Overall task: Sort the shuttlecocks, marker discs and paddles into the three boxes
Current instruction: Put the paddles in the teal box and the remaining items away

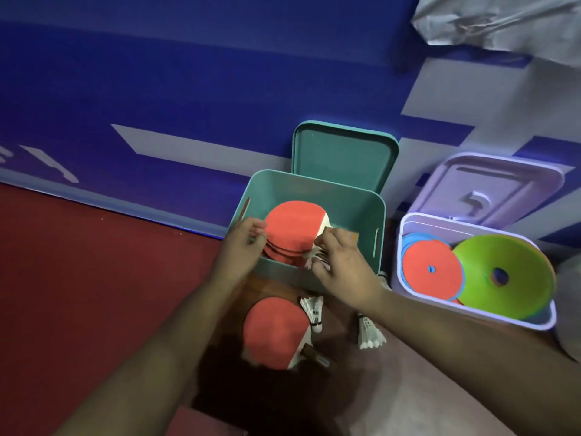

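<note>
A teal box [375, 212] holds a stack of red paddles [294, 223]. My left hand [242, 243] grips the left edge of that stack inside the box. My right hand [341, 262] holds the paddle handles at the stack's right side, fingers curled. On the floor in front lies another red paddle [273, 332], with a white shuttlecock [312, 311] against it and a second shuttlecock [369, 333] to the right. A lilac box [418, 220] at the right holds marker discs: a red one [430, 272], a green one [503, 275] and blue ones beneath.
The teal lid [344, 152] and the lilac lid [490, 187] lean against the blue and white wall behind their boxes. Red floor [78, 278] spreads to the left. A grey crumpled sheet [503, 23] hangs at the top right.
</note>
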`<state>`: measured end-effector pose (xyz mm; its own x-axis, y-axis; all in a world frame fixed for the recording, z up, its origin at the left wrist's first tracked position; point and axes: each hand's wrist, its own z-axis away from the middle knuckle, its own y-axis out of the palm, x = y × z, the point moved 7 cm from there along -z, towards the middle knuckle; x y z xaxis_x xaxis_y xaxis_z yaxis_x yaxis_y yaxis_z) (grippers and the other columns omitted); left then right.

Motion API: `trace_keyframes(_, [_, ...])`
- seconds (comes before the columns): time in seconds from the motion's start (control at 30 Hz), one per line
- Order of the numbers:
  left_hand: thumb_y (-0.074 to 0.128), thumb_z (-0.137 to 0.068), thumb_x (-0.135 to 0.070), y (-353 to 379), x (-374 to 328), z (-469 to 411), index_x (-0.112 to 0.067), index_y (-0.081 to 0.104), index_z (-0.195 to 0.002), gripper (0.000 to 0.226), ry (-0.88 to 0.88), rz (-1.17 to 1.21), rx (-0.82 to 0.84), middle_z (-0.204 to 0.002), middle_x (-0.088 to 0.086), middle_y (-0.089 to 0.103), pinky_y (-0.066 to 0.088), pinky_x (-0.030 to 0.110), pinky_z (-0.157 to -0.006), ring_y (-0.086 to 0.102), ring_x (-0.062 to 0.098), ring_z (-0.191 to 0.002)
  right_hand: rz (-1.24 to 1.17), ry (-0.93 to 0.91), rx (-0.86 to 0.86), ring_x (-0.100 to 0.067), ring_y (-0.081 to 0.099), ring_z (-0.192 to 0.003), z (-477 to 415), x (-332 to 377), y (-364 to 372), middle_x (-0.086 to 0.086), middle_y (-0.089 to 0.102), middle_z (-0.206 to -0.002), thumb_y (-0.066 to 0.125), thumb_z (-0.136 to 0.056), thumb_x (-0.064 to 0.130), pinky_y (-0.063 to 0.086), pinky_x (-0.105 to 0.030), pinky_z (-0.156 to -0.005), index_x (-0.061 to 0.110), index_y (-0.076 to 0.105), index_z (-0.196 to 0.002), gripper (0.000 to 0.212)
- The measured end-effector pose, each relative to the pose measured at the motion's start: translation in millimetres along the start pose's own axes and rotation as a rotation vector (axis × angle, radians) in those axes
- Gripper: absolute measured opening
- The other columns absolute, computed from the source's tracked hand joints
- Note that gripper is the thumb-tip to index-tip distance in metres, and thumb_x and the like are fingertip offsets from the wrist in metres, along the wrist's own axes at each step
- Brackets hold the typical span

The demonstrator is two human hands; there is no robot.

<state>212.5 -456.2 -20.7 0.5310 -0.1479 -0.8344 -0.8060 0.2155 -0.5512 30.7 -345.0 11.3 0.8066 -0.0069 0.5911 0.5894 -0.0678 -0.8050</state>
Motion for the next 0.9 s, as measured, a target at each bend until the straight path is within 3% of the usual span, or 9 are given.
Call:
trace_keyframes(0.13, [0.053,-0.083,-0.023,-20.3,28.3,64.2,-0.028,0.061,-0.093,0.014,-0.009,0.075,0.022,-0.087,-0.008,0.066,0.048,0.023,-0.076,0.062,0.009,-0.083,-0.046,-0.003,-0.029,-0.022,0.048,-0.097,46.2,32.0,16.6,-0.003,0.048,-0.097,0.051,-0.082,0.023,0.038,-0.028,-0.088,0.011,0.052,-0.094,0.017])
trace_keyframes(0.23, [0.06,-0.086,-0.006,-13.5,66.6,99.7,-0.022,0.061,-0.087,0.016,-0.109,0.069,0.099,-0.08,-0.005,0.064,0.044,0.022,-0.071,0.059,0.009,-0.077,-0.049,0.171,0.028,-0.026,0.055,-0.088,80.4,20.0,55.4,-0.003,0.05,-0.09,0.054,-0.082,0.026,0.039,-0.031,-0.077,0.015,0.05,-0.091,0.015])
trace_keyframes(0.37, [0.067,-0.083,0.0,9.6,138.4,125.1,-0.001,0.066,-0.097,0.014,-0.424,-0.033,0.201,-0.101,0.019,0.068,0.044,0.031,-0.089,0.063,0.027,-0.099,-0.048,0.544,0.277,-0.029,0.053,-0.113,118.3,-26.6,121.4,-0.014,0.06,-0.108,0.059,-0.088,0.027,0.041,-0.032,-0.088,0.008,0.055,-0.112,0.031])
trace_keyframes(0.5, [0.069,-0.082,-0.015,39.2,186.1,148.0,-0.002,0.053,-0.123,0.046,-0.694,-0.017,0.328,-0.114,0.021,0.064,0.05,0.038,-0.09,0.062,0.033,-0.108,-0.003,0.628,0.392,-0.026,0.049,-0.122,146.6,-51.5,167.9,-0.004,0.062,-0.122,0.065,-0.083,0.038,0.041,-0.029,-0.093,0.017,0.052,-0.129,0.052])
trace_keyframes(0.57, [0.069,-0.081,-0.019,50.2,194.3,154.1,-0.006,0.053,-0.119,0.044,-0.737,0.014,0.356,-0.107,0.018,0.065,0.054,0.041,-0.09,0.065,0.032,-0.103,0.068,0.616,0.446,-0.027,0.044,-0.126,154.9,-57.8,183.8,0.0,0.056,-0.135,0.062,-0.081,0.044,0.033,-0.03,-0.1,0.02,0.045,-0.14,0.065])
trace_keyframes(0.67, [0.072,-0.079,-0.018,60.2,201.3,157.6,-0.012,0.056,-0.105,0.031,-0.737,0.055,0.336,-0.104,0.016,0.067,0.056,0.042,-0.088,0.066,0.031,-0.098,0.171,0.648,0.462,-0.029,0.046,-0.124,164.3,-75.8,202.0,-0.001,0.054,-0.136,0.047,-0.066,0.061,0.034,-0.038,-0.103,0.025,0.048,-0.133,0.075])
trace_keyframes(0.73, [0.074,-0.08,-0.017,65.6,203.8,164.4,-0.008,0.059,-0.103,0.028,-0.794,0.165,0.346,-0.107,0.014,0.067,0.054,0.041,-0.09,0.065,0.028,-0.1,0.132,0.663,0.452,-0.03,0.054,-0.114,168.6,-79.2,206.2,-0.003,0.062,-0.12,0.046,-0.065,0.06,0.041,-0.036,-0.094,0.028,0.055,-0.106,0.052])
trace_keyframes(0.8, [0.076,-0.08,-0.019,65.2,206.2,167.7,-0.004,0.063,-0.11,0.036,-0.836,0.255,0.331,-0.108,0.013,0.069,0.052,0.038,-0.09,0.065,0.027,-0.101,0.028,0.599,0.437,-0.028,0.06,-0.102,169.8,-60.6,201.0,-0.005,0.064,-0.105,0.057,-0.074,0.044,0.04,-0.027,-0.078,0.026,0.052,-0.087,0.023])
trace_keyframes(0.9, [0.073,-0.082,-0.016,45.6,199.2,166.5,-0.014,0.054,-0.114,0.037,-0.831,0.357,0.243,-0.114,0.009,0.064,0.051,0.041,-0.09,0.062,0.026,-0.104,-0.101,0.498,0.36,-0.024,0.059,-0.096,168.9,-35.4,193.6,-0.004,0.06,-0.1,0.064,-0.08,0.015,0.034,-0.021,-0.072,0.012,0.062,-0.097,0.018])
